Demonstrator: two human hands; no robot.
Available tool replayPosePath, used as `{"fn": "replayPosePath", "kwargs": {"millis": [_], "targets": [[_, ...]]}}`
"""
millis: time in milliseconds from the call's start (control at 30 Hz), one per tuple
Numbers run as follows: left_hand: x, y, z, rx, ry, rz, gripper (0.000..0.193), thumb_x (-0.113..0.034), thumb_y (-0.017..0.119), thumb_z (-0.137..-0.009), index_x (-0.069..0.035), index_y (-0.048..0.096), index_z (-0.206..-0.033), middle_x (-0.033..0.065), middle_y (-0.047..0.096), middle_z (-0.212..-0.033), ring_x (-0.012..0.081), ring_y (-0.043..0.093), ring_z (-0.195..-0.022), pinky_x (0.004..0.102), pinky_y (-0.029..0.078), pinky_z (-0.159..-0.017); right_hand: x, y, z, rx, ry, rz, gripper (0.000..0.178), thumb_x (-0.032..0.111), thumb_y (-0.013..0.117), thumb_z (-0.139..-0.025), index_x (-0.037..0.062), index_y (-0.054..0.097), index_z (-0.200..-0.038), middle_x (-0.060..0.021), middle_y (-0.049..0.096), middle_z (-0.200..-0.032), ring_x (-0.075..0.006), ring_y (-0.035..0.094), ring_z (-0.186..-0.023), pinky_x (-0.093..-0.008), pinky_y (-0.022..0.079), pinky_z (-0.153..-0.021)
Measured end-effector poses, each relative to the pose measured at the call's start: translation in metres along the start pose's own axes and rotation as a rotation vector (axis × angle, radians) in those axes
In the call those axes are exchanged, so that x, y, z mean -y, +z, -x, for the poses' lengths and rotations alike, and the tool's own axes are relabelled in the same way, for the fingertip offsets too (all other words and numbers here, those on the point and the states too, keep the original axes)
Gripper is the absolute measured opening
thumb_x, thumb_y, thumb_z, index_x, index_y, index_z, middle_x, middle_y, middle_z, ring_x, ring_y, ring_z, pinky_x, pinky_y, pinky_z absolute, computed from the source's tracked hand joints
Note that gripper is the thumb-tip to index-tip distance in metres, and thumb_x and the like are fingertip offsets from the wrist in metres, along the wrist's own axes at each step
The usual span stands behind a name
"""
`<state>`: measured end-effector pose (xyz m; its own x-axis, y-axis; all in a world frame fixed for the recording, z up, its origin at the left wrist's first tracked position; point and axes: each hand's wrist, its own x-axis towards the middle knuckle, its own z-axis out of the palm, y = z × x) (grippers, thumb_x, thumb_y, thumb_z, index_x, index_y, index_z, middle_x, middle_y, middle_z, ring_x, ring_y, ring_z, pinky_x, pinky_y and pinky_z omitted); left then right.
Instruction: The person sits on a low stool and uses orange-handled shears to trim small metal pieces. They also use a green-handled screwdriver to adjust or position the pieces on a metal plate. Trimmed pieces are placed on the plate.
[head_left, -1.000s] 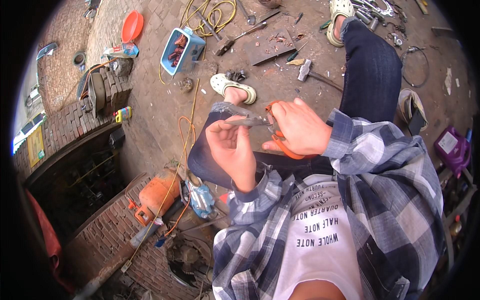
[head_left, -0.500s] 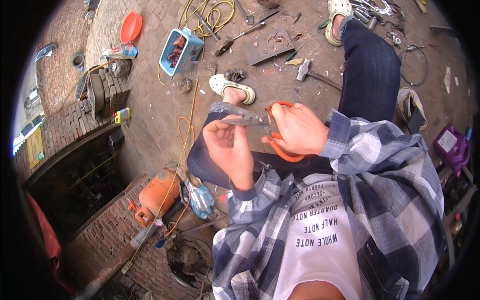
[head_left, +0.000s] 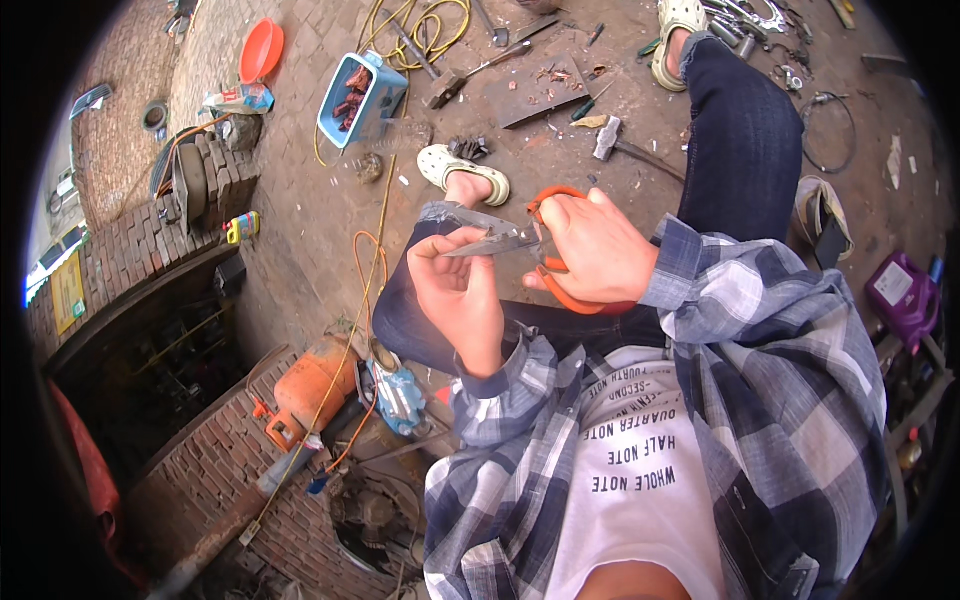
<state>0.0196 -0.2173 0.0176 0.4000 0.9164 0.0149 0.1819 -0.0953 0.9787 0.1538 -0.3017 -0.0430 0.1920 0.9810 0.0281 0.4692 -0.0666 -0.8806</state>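
Observation:
Orange-handled scissors [head_left: 500, 242] are held in front of my lap, their grey blades pointing left and parted. My right hand [head_left: 600, 250] is closed around the scissors' handles, which stand apart. At the blades, my left hand [head_left: 458, 295] has its thumb and fingers curled together. Whatever it pinches, if anything, is too small or hidden to tell. Beyond my hands, a small heap of dark metal pieces [head_left: 468, 148] lies beside my left shoe [head_left: 440, 172].
Ahead lie a hammer [head_left: 608, 140], a flat metal plate [head_left: 545, 95] with reddish scraps, and a blue bin [head_left: 345, 125] holding reddish-brown pieces. An orange gas cylinder [head_left: 315, 385] stands at left, with a yellow hose [head_left: 385, 190] nearby. A purple jug [head_left: 900, 290] is at right.
The scissors' blades and handles have spread apart, and my right hand's grip has loosened and widened. My left hand stays almost in place at the blades.

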Motion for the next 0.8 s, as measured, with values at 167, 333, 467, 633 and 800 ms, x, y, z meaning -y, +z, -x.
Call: {"fn": "replayPosePath", "kwargs": {"millis": [167,333,467,633,800], "targets": [[0.006,-0.003,-0.001,0.013,-0.01,0.021,0.025,0.008,0.059,-0.086,-0.002,0.04,-0.099,0.0121,0.061,-0.095,0.0146,0.06,-0.088,0.0252,0.05,-0.079,-0.003,0.001,0.001,0.019,-0.015,-0.024,0.056,0.046,0.071,-0.075,0.0014,0.045,-0.096,-0.013,0.058,-0.088,-0.0309,0.057,-0.085,-0.0397,0.035,-0.075],[0.011,-0.007,-0.003,0.033,-0.003,0.075,0.025,0.008,0.059,-0.086,-0.003,0.041,-0.1,0.0114,0.061,-0.095,0.0145,0.06,-0.088,0.0253,0.049,-0.08,-0.002,0.002,0.002,0.012,-0.03,-0.068,0.054,0.045,0.07,-0.077,0.0017,0.045,-0.096,-0.013,0.057,-0.087,-0.0306,0.057,-0.085,-0.0398,0.035,-0.075],[0.016,-0.006,-0.004,0.055,0.022,0.144,0.026,0.008,0.058,-0.086,-0.004,0.041,-0.101,0.0115,0.061,-0.095,0.0142,0.06,-0.088,0.0253,0.049,-0.079,-0.002,0.002,0.001,0.014,-0.011,-0.028,0.054,0.045,0.071,-0.077,0.0016,0.045,-0.095,-0.0131,0.056,-0.086,-0.031,0.057,-0.084,-0.0399,0.035,-0.075],[0.022,-0.005,-0.004,0.01,0.06,0.074,0.025,0.009,0.057,-0.087,-0.004,0.04,-0.101,0.0123,0.062,-0.094,0.0141,0.061,-0.086,0.025,0.05,-0.077,-0.002,0.001,0.001,0.023,0.016,0.024,0.054,0.045,0.071,-0.076,0.0012,0.045,-0.094,-0.0133,0.056,-0.084,-0.0314,0.056,-0.082,-0.0401,0.035,-0.074],[0.022,-0.004,-0.006,-0.009,0.06,-0.015,0.024,0.008,0.056,-0.087,-0.002,0.039,-0.101,0.0134,0.063,-0.094,0.0161,0.063,-0.084,0.0267,0.052,-0.076,-0.003,0.001,0.001,0.049,0.044,0.034,0.056,0.046,0.07,-0.076,0.0002,0.045,-0.095,-0.014,0.057,-0.084,-0.0319,0.057,-0.082,-0.0407,0.035,-0.075]]}}
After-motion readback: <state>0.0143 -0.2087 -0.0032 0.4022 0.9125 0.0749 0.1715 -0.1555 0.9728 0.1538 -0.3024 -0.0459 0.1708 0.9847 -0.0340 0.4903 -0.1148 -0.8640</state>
